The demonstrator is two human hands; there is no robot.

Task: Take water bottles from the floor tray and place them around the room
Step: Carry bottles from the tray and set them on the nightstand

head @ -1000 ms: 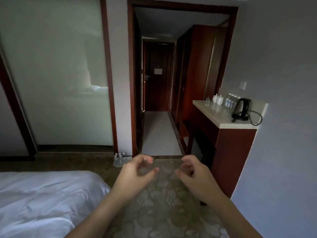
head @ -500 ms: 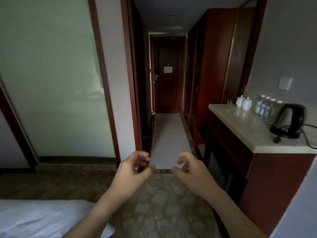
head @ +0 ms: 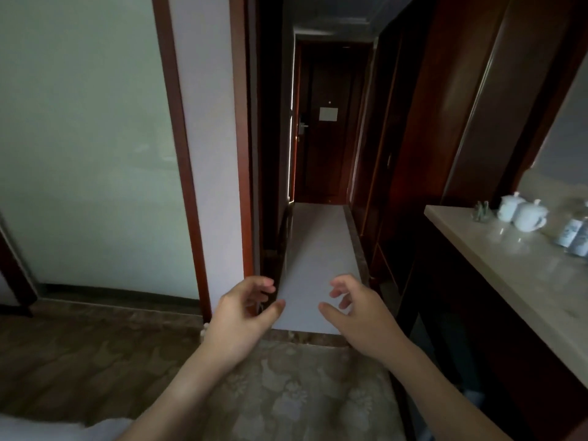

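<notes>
Hands are empty: the left hand [head: 241,319] and right hand [head: 356,316] float side by side, apart, fingers loosely curled with thumbs out, pinching nothing. No floor tray shows plainly. A pale sliver [head: 203,331] at 9 o'clock of the left wrist, at the foot of the door post [head: 219,154], may be its edge, but the hand covers that spot and I cannot tell. If so, the left hand is nearer and the reach goes down and toward 9 o'clock. Upright water bottles [head: 574,232] stand on the counter [head: 509,281] at 3 o'clock, just beside white cups [head: 521,214], cut by the frame edge. Open room lies at 12 o'clock along the pale hallway floor [head: 318,249]; the post and the counter's edge narrow the way on either side.
</notes>
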